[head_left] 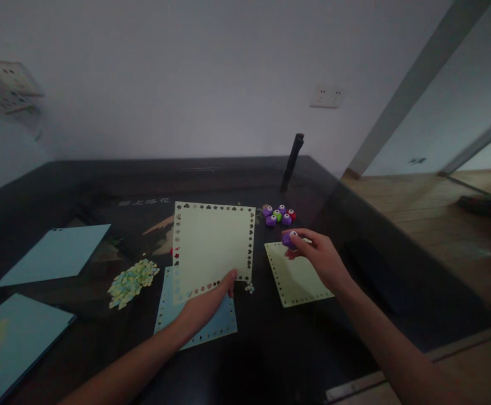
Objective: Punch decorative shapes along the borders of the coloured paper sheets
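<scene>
Head view: the left hand (209, 304) pinches the near edge of a pale green sheet (214, 242), fingers closed on the paper and holding it flat over a blue sheet (194, 326) that shows below it. This pale green sheet is the landmark for the rest. Punched shapes run along all 4 of its edges – top, both sides and the near edge by the thumb – so its border looks complete, as far as the dim light lets one tell. The blue sheet under it also carries a punched border along its near edge.

Just right of the landmark sheet, the right hand (319, 256) holds a purple punch (289, 239) between curled fingers, above the far corner of a second green sheet (298, 275). That sheet has holes along its left and near edges; its far and right edges are partly hidden by the hand, so I cannot tell whether its border is finished.

Beyond the landmark's far right corner sits a cluster of small punches (279, 215) – purple, green and red – untouched. Left of the landmark lies a heap of paper cut-outs (132, 281), and further left 2 plain blue sheets (55, 254) with no visible punching, which I judge to be work left. All rests on a dark counter (102, 180).
</scene>
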`<action>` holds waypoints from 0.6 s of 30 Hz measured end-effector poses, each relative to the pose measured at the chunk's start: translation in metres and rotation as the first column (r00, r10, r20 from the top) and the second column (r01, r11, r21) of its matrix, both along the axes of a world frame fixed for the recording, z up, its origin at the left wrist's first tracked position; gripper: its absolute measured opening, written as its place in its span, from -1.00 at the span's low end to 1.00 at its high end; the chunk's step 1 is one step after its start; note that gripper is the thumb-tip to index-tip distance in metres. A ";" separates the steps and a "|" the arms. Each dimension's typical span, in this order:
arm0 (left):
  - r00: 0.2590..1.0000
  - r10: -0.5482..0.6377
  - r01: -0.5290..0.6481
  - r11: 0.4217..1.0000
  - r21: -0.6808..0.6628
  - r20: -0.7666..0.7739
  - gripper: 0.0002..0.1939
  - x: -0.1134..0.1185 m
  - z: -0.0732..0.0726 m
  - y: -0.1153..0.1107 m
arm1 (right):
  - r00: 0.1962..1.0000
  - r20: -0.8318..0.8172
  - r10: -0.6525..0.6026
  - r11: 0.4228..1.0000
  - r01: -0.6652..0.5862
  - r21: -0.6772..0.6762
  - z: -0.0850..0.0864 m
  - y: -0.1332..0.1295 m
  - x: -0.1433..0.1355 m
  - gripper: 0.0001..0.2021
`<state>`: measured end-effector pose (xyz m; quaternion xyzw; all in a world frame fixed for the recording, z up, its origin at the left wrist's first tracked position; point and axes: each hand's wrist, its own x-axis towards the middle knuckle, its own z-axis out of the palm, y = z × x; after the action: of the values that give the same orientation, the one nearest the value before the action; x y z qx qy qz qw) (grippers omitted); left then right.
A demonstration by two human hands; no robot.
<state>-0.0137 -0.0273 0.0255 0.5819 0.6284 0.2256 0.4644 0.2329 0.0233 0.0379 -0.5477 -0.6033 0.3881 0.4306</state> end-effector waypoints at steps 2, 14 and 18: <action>1.000 0.015 -0.015 1.000 0.000 -0.011 -0.53 -0.001 0.000 0.001 | 0.995 0.095 -0.039 0.998 0.035 0.047 -0.008 0.018 0.009 -0.59; 0.984 -0.098 0.132 0.962 0.241 -0.148 -0.57 -0.005 0.011 0.011 | 0.879 0.450 -0.156 0.966 0.041 0.255 -0.060 0.082 0.026 -0.86; 0.996 -0.087 0.094 0.957 0.274 -0.037 -0.61 -0.010 0.010 0.016 | 0.864 0.477 -0.159 0.963 0.029 0.267 -0.064 0.086 0.026 -0.83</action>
<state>-0.0241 -0.0117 0.0359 0.6717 0.5693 0.2821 0.3809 0.2592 0.1098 -0.0266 -0.5987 -0.7099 0.1339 0.3460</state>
